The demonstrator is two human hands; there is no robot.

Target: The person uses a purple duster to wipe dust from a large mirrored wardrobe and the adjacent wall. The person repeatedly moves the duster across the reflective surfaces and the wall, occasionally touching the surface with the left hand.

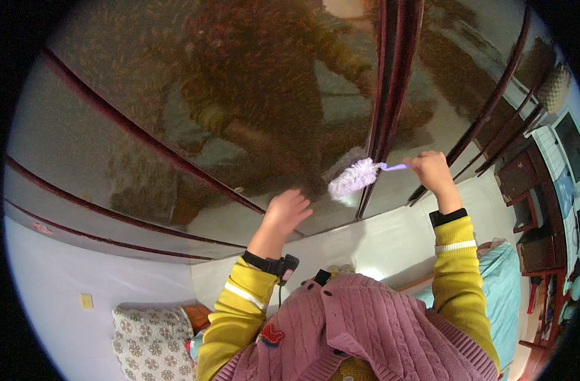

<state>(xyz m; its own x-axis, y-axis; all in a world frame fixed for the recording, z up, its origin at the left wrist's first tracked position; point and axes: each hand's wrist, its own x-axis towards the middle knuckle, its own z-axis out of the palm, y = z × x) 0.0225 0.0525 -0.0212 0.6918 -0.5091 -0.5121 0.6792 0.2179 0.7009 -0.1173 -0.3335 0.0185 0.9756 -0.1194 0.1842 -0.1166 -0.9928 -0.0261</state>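
My right hand (431, 170) grips the purple handle of a fluffy duster (354, 178). The duster's pale lilac head lies against or just in front of a glossy wardrobe door (251, 109), beside a dark red vertical frame strip (395, 81). My left hand (289, 209) holds nothing; it is raised near the lower part of the same door, fingers loosely bent and somewhat apart. Whether its fingertips touch the panel I cannot tell. The door mirrors my body and arms.
More wardrobe panels with dark red trim (142, 138) run to both sides. A pale floor (390, 238) lies below. On the right are a bed with a turquoise cover (501, 281) and a wooden desk (551, 209) bearing a monitor (571, 143). A flower-patterned cloth (151, 340) covers something at lower left.
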